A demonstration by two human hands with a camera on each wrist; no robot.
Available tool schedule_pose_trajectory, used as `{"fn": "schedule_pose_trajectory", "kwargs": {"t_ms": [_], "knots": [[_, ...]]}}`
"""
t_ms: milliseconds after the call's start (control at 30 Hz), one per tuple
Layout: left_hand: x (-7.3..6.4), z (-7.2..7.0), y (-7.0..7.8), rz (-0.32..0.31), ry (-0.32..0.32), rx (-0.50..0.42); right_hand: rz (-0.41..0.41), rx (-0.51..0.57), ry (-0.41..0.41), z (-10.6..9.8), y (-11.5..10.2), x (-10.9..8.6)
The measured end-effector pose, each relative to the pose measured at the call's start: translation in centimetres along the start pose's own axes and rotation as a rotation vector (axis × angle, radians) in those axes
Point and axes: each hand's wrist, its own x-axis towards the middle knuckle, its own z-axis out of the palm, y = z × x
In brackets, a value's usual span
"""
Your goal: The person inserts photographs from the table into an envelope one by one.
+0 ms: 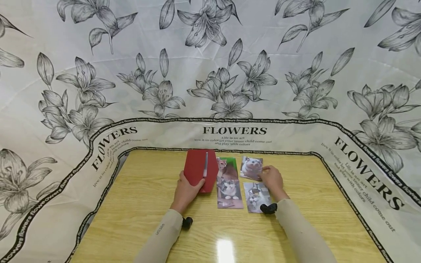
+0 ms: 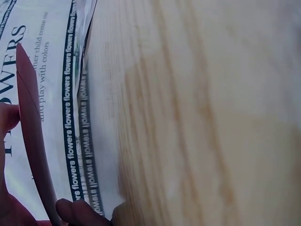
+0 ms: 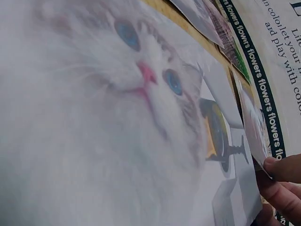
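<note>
My left hand (image 1: pixel 186 193) grips the lower part of a red envelope (image 1: pixel 194 164), its thumb on the front face. A pale strip shows through a long slit in the envelope. In the left wrist view the envelope (image 2: pixel 32 117) appears nearly edge-on, raised off the table. My right hand (image 1: pixel 273 181) pinches the lower right corner of a photo of a pale furry animal (image 1: pixel 250 167). Thumb and finger on that photo's corner (image 3: pixel 256 127) show in the right wrist view. Just below it lies a photo of a blue-eyed white cat (image 3: pixel 155 113), partly under the right wrist.
Left of those two photos lie a photo of a brown cat on green (image 1: pixel 231 166) and one of a grey-and-white cat (image 1: pixel 229 195), beside the envelope. The wooden table (image 1: pixel 138 204) is bordered at the back and sides by a flower-printed cloth (image 1: pixel 235 102).
</note>
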Motion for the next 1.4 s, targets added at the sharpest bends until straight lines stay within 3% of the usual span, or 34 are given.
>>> {"fn": "schedule_pose_trajectory", "kwargs": {"t_ms": [333,767,1133,1400], "knots": [[0.6,-0.3,-0.1,-0.011,0.003,-0.004,0.002,0.229,0.074,-0.4,0.1,0.6],[1.2,-0.8,0.4,-0.031,-0.013,-0.011,0.035,0.521,0.083,-0.7,-3.1,-1.0],[1.4,-1.1,0.7,-0.023,-0.03,0.0,0.005,0.561,0.016,0.3,-6.7,-2.9],[1.2,-0.7,0.7,-0.014,-0.025,-0.001,-0.013,0.556,0.002,1.4,-8.1,-3.7]]}}
